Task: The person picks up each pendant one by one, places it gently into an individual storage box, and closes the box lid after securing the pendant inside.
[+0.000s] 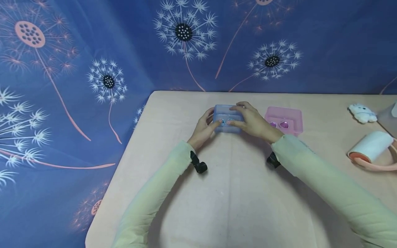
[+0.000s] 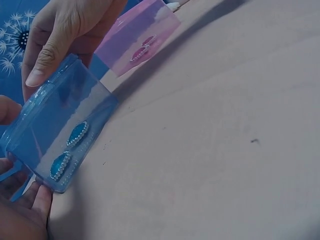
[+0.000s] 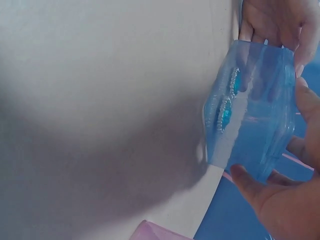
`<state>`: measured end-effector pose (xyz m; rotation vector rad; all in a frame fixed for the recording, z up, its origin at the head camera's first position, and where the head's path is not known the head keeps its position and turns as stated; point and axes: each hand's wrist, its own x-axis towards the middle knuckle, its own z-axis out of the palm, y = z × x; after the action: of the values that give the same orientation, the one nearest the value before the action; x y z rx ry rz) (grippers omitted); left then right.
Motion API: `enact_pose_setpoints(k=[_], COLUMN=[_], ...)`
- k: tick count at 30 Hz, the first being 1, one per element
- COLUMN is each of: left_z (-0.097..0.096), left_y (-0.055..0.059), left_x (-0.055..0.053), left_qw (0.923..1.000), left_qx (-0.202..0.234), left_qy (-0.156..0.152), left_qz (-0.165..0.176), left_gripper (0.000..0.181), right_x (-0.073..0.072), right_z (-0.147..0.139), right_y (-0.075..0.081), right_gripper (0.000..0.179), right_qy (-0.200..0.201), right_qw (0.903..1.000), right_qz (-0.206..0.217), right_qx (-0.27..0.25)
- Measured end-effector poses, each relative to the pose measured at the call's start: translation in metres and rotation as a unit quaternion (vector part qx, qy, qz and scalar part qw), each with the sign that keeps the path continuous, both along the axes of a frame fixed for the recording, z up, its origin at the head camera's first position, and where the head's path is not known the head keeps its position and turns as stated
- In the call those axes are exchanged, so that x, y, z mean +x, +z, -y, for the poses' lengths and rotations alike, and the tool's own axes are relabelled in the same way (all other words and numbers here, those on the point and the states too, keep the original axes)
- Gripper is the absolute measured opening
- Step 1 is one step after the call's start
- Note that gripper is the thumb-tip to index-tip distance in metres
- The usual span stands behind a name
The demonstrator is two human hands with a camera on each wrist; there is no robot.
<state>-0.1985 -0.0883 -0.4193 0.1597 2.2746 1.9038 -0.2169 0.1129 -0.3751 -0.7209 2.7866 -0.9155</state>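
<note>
A see-through blue plastic box (image 1: 227, 128) is held between both hands near the back of the table. Two blue gems with beaded white rims (image 2: 77, 134) show through its lower side. My left hand (image 1: 203, 128) grips the box's left end, thumb toward the front and fingers behind. From the right, my right hand (image 1: 252, 121) holds it with the thumb across the near side and fingers over the top edge. In the right wrist view, the right thumb (image 3: 245, 179) presses one corner of the box. The lid side lies along the fingers, partly covered by them.
Just right of the hands stands a pink see-through box (image 1: 294, 113) with two pink gems (image 1: 283, 124). Farther right lie a small white figure (image 1: 363, 113), a white cylinder (image 1: 372, 146) with a peach strap, and a greyish container (image 1: 387, 119). Blue dandelion cloth (image 1: 130, 31) hangs behind the table.
</note>
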Motion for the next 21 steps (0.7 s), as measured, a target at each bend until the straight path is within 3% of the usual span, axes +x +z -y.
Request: enact_pose_setpoints(k=[10, 15, 18, 21], left_z=[0.001, 0.0, 0.001, 0.005], left_y=[0.003, 0.002, 0.004, 0.015], left_x=[0.001, 0.001, 0.0, -0.001], left_qw=[0.9998, 0.9999, 0.9996, 0.9919], left_qx=[0.009, 0.007, -0.025, -0.113], left_qy=[-0.015, -0.008, -0.006, -0.013], left_qz=[-0.002, -0.001, -0.012, -0.055], left_gripper=[0.067, 0.067, 0.069, 0.074], right_x=[0.003, 0.004, 0.005, 0.009], right_z=[0.001, 0.0, -0.002, -0.009], right_y=[-0.002, -0.004, -0.001, 0.012], right_gripper=[0.061, 0.061, 0.065, 0.069], right_qy=[-0.006, -0.001, 0.011, 0.032], right_qw=[0.9998, 0.9999, 0.9998, 0.9982], right_qz=[-0.001, -0.002, -0.014, -0.045], right_qx=[-0.017, -0.014, 0.002, 0.022])
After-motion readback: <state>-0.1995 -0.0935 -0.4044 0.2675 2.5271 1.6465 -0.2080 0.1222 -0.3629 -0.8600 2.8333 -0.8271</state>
